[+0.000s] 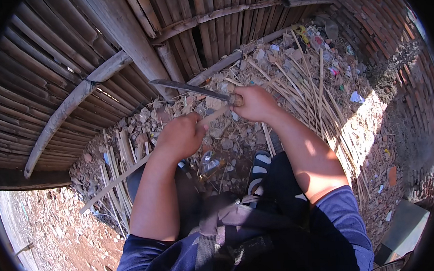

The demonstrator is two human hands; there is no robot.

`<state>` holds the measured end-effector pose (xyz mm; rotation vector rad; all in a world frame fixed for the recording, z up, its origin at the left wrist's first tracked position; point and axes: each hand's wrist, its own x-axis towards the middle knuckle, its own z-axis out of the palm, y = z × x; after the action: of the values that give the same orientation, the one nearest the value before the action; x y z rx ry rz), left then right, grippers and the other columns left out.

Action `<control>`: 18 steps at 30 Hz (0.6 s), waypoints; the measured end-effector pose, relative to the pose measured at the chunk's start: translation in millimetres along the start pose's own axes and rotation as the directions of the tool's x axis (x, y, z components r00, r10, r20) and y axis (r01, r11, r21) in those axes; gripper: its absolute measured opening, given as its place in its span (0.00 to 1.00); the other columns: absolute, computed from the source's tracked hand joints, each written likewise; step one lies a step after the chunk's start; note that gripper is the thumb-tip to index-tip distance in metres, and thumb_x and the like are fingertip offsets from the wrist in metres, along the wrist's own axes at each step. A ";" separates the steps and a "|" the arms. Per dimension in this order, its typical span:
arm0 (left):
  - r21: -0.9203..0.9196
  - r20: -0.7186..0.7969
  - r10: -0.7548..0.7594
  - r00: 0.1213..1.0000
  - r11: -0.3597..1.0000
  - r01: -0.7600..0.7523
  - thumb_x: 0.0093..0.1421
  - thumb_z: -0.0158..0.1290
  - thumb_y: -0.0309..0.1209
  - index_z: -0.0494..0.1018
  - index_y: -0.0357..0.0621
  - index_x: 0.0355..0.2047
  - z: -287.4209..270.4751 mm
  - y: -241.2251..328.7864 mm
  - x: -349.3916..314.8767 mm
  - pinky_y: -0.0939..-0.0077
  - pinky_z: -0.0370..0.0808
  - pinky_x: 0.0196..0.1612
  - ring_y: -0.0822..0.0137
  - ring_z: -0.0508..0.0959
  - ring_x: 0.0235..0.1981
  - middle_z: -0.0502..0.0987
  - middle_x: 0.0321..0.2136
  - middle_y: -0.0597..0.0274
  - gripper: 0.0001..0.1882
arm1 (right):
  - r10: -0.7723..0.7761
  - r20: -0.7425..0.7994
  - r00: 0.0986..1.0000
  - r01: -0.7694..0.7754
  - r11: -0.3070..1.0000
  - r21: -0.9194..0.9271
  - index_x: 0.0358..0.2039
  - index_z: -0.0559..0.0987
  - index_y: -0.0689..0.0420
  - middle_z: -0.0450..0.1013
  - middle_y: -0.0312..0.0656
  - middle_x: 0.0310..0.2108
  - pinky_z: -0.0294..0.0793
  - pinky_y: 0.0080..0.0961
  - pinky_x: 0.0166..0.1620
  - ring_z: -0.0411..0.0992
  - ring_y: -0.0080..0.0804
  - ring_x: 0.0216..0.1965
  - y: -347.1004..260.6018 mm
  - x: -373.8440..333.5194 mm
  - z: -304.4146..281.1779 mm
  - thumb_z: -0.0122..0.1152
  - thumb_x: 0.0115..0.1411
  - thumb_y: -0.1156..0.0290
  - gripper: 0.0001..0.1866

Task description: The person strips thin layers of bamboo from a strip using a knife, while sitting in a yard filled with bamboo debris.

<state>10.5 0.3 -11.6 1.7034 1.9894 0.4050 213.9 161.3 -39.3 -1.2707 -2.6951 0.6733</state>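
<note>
My right hand (pixel 256 103) is closed round the wooden handle of a long-bladed knife (pixel 186 86), whose dark blade points left above my other hand. My left hand (pixel 180 137) grips a long, thin bamboo strip (pixel 99 199). That strip runs from low on the left, past my left forearm, up to just below the knife's handle. Whether its far end touches the knife or my right hand, I cannot tell. A pile of pale split strips (pixel 320 114) lies on the ground beyond my right forearm, and more strips (pixel 126 147) lie to the left.
A slatted bamboo wall (pixel 58 65) with a thick post (pixel 126 36) stands ahead and left. At the right rises a brick wall (pixel 384 31). Rubble and litter cover the ground, including a clear plastic wrapper (pixel 210 163). My sandalled foot (pixel 259 172) is below; a grey box-like object (pixel 406 225) sits lower right.
</note>
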 end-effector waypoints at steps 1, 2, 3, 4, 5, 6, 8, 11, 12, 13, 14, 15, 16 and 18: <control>-0.002 0.003 -0.004 1.000 1.000 0.004 0.68 0.54 0.42 0.78 0.39 0.43 -0.1 -0.1 -0.3 0.47 0.76 0.50 0.40 0.82 0.44 0.82 0.38 0.40 0.17 | 0.000 0.004 1.000 0.000 1.000 0.001 0.50 0.83 0.52 0.80 0.55 0.33 0.78 0.46 0.43 0.80 0.55 0.39 -0.9 0.5 -0.5 0.74 0.52 0.57 0.25; -0.002 0.011 -0.006 1.000 1.000 0.006 0.68 0.54 0.42 0.78 0.39 0.43 -0.7 0.2 -0.4 0.47 0.76 0.50 0.40 0.82 0.44 0.82 0.38 0.40 0.17 | 0.026 0.046 0.999 -0.026 1.000 0.004 0.48 0.83 0.52 0.80 0.53 0.37 0.78 0.47 0.46 0.80 0.54 0.42 -2.9 1.2 -2.7 0.72 0.54 0.55 0.23; -0.003 0.019 -0.009 1.000 1.000 0.009 0.68 0.54 0.42 0.78 0.38 0.43 -0.8 0.2 -0.6 0.47 0.76 0.50 0.40 0.82 0.44 0.82 0.38 0.39 0.17 | 0.052 0.087 0.995 -0.053 0.999 0.005 0.46 0.84 0.51 0.81 0.51 0.40 0.79 0.48 0.49 0.80 0.54 0.46 -4.5 1.5 -4.2 0.71 0.55 0.53 0.22; -0.004 0.021 -0.009 1.000 1.000 0.009 0.68 0.54 0.42 0.78 0.38 0.43 -0.7 0.0 0.0 0.47 0.76 0.50 0.40 0.82 0.44 0.82 0.38 0.39 0.17 | 0.054 0.089 0.995 -0.054 0.999 0.005 0.46 0.84 0.51 0.81 0.51 0.40 0.79 0.48 0.49 0.80 0.54 0.46 -5.0 1.2 -5.2 0.71 0.55 0.53 0.22; -0.002 0.024 -0.006 1.000 1.000 0.007 0.67 0.54 0.42 0.78 0.38 0.43 -0.4 -0.4 0.3 0.47 0.77 0.50 0.40 0.82 0.44 0.82 0.38 0.39 0.18 | 0.047 0.087 0.995 -0.048 0.999 0.000 0.47 0.84 0.51 0.81 0.51 0.41 0.79 0.48 0.49 0.80 0.54 0.46 -5.4 0.9 -5.8 0.71 0.55 0.53 0.22; 0.000 0.027 -0.004 1.000 1.000 0.004 0.67 0.55 0.43 0.78 0.38 0.43 -0.1 -0.7 0.4 0.47 0.77 0.49 0.40 0.82 0.43 0.82 0.37 0.39 0.18 | 0.041 0.085 0.996 -0.041 0.999 -0.005 0.48 0.84 0.51 0.82 0.51 0.41 0.79 0.47 0.50 0.80 0.53 0.46 -5.7 0.6 -6.1 0.71 0.55 0.53 0.23; 0.003 0.035 -0.009 0.999 1.000 0.009 0.67 0.55 0.43 0.78 0.37 0.44 -1.4 1.4 -0.3 0.48 0.77 0.50 0.40 0.82 0.44 0.82 0.38 0.38 0.19 | 0.051 0.095 0.994 -0.051 0.999 -0.007 0.49 0.83 0.50 0.82 0.51 0.41 0.79 0.47 0.50 0.80 0.53 0.46 -5.7 0.6 -6.2 0.71 0.55 0.54 0.23; 0.002 0.044 -0.002 0.999 1.000 0.002 0.66 0.56 0.44 0.78 0.37 0.46 0.1 -0.9 -0.1 0.49 0.77 0.50 0.39 0.82 0.44 0.82 0.38 0.38 0.21 | 0.042 0.090 0.995 -0.040 0.999 -0.024 0.49 0.83 0.50 0.81 0.51 0.42 0.79 0.47 0.51 0.79 0.53 0.47 -4.7 -0.3 -3.6 0.71 0.55 0.54 0.23; -0.002 0.048 0.010 0.999 1.000 -0.010 0.66 0.56 0.45 0.78 0.37 0.48 0.8 -2.0 0.1 0.49 0.77 0.51 0.40 0.82 0.45 0.83 0.39 0.38 0.22 | 0.023 0.075 0.997 -0.020 0.999 -0.039 0.49 0.83 0.50 0.81 0.51 0.42 0.79 0.47 0.51 0.79 0.53 0.47 -4.0 -0.6 -2.2 0.71 0.55 0.54 0.23; -0.004 0.049 0.010 0.999 1.000 -0.009 0.66 0.56 0.45 0.78 0.37 0.48 0.0 -1.5 0.7 0.49 0.77 0.51 0.40 0.82 0.45 0.83 0.39 0.38 0.22 | 0.024 0.077 0.997 -0.021 0.999 -0.039 0.49 0.83 0.50 0.81 0.51 0.42 0.79 0.47 0.51 0.79 0.53 0.47 -2.6 -0.5 -0.4 0.71 0.55 0.54 0.23; -0.002 0.068 -0.003 0.998 1.000 0.003 0.66 0.57 0.46 0.78 0.38 0.49 -1.3 -0.5 1.2 0.49 0.77 0.51 0.40 0.82 0.45 0.83 0.39 0.38 0.23 | 0.002 0.049 0.999 -0.001 1.000 -0.025 0.48 0.83 0.52 0.81 0.53 0.38 0.79 0.47 0.48 0.79 0.54 0.44 -0.8 -0.1 2.1 0.72 0.54 0.55 0.23; 0.000 0.087 -0.016 0.996 1.000 0.016 0.66 0.57 0.46 0.78 0.38 0.49 -1.9 0.1 1.3 0.49 0.77 0.52 0.40 0.82 0.46 0.83 0.40 0.38 0.24 | -0.019 0.020 1.000 0.019 1.000 -0.010 0.46 0.84 0.53 0.80 0.54 0.35 0.79 0.47 0.45 0.80 0.55 0.41 0.1 0.0 3.3 0.74 0.52 0.56 0.23; -0.001 0.089 -0.017 0.996 1.000 0.018 0.66 0.57 0.46 0.78 0.38 0.49 -0.6 -0.8 0.9 0.49 0.77 0.52 0.40 0.82 0.46 0.83 0.40 0.38 0.24 | -0.019 0.023 1.000 0.020 1.000 -0.010 0.46 0.84 0.53 0.80 0.54 0.35 0.79 0.47 0.45 0.80 0.55 0.41 -0.3 -0.1 3.9 0.74 0.52 0.56 0.23; 0.000 0.065 -0.011 0.998 1.000 0.011 0.66 0.58 0.47 0.79 0.38 0.49 2.2 -3.2 0.2 0.50 0.77 0.50 0.39 0.82 0.44 0.82 0.37 0.38 0.23 | -0.016 0.060 0.998 0.017 1.000 -0.014 0.46 0.84 0.54 0.81 0.53 0.36 0.78 0.47 0.45 0.79 0.55 0.42 -2.0 0.3 4.3 0.74 0.52 0.56 0.23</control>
<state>9.1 -0.3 -15.1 1.6833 1.9508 0.3419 211.1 158.9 -42.4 -1.2498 -2.7599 0.7018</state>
